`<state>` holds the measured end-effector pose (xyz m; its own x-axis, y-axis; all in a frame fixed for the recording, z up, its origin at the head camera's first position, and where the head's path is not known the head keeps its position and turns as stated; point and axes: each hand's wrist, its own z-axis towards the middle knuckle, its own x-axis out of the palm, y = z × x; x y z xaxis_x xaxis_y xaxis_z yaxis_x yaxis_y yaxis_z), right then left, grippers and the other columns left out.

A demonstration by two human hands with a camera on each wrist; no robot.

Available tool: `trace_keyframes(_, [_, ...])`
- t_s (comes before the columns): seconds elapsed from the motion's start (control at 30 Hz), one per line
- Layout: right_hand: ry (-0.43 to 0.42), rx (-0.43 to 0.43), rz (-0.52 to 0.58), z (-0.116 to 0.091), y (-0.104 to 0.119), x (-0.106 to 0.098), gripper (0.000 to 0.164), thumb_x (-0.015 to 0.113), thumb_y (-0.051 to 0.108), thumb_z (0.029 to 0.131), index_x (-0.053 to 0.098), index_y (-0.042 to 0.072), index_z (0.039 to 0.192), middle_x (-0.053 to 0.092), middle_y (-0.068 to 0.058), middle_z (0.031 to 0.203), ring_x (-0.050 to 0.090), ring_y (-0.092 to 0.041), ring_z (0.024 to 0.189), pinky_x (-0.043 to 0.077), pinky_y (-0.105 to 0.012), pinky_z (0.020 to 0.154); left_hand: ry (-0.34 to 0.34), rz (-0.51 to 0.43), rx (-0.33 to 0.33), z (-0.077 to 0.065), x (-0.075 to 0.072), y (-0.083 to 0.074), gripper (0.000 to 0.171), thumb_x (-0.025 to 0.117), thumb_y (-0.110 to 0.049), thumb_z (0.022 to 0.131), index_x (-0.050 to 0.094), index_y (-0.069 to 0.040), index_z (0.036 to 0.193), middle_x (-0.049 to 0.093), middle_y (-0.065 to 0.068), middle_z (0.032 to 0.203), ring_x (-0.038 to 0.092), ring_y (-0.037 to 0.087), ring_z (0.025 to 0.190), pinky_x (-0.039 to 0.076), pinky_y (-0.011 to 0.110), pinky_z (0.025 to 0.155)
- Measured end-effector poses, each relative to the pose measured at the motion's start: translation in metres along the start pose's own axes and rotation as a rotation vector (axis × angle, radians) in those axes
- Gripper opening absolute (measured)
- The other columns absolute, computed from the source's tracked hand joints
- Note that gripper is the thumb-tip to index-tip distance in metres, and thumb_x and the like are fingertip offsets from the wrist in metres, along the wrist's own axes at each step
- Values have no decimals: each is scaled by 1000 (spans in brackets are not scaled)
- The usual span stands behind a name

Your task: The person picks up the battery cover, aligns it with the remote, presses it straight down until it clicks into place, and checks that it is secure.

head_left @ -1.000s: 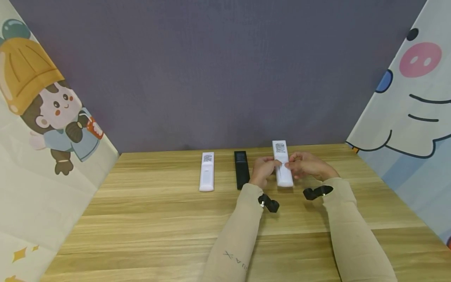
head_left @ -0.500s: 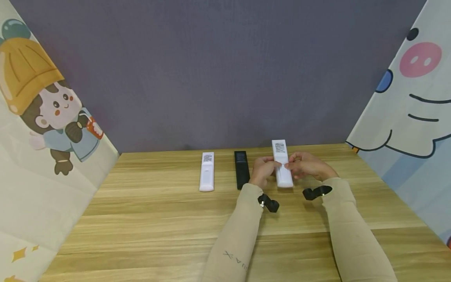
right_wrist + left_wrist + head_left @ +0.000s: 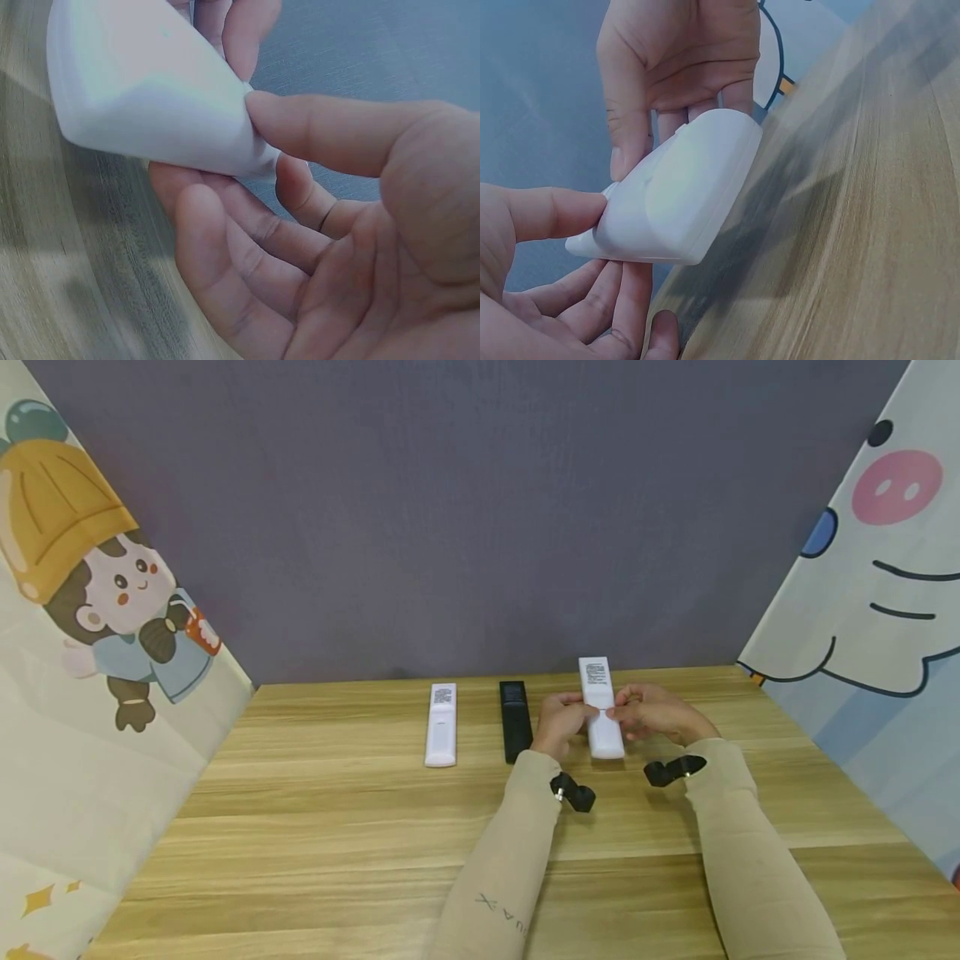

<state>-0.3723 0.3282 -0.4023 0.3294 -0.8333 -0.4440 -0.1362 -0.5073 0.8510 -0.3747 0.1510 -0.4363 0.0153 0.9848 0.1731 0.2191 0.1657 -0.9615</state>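
Observation:
Between both hands a white remote control is held raised off the table, its labelled back facing up. My left hand grips its left edge, thumb on the back and fingers beneath, as the left wrist view shows with the remote. On the opposite edge my right hand pinches it, the thumb pressing the back near the middle and fingers under it. Both thumb tips meet close to the battery cover's upper edge. The remote's button side is hidden.
Left of my hands a black remote lies back up, close to my left wrist. Farther left lies another white remote, also back up. The wooden table ends at a grey wall panel, with printed cloths at both sides.
Both hands keep their hold on the white remote in nearly the same place. No clear movement of the cover is visible, and the other remotes have stayed put.

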Motion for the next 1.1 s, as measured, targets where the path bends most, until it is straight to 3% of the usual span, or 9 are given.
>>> trace_keyframes(0.4, [-3,-17,26,2,-1,3,39,66,14,99,41,-3,124,56,-12,110,63,-14,86,59,-30,74,-40,47,49,1,4,3,27,75,3,83,75,-2,110,74,7,89,63,15,69,55,30,67])
trace_keyframes(0.73, [-13,-44,8,4,-5,5,49,64,11,99,36,-7,134,67,-19,114,67,-15,88,59,-32,77,-77,199,127,-3,4,1,30,79,0,83,74,1,113,76,10,91,69,16,78,58,31,71])
trace_keyframes(0.93, [-27,-64,13,5,-5,9,49,64,10,99,36,-9,134,65,-22,117,67,-15,88,60,-32,77,-80,318,172,-4,1,-1,34,79,-1,82,73,3,115,79,13,95,74,19,83,59,29,70])
trace_keyframes(1.1, [-44,-64,15,8,-6,14,46,62,8,100,37,-10,133,61,-23,120,67,-14,89,60,-32,79,-74,364,179,-6,-1,-3,35,79,2,80,73,3,115,79,14,98,75,21,86,60,31,71])
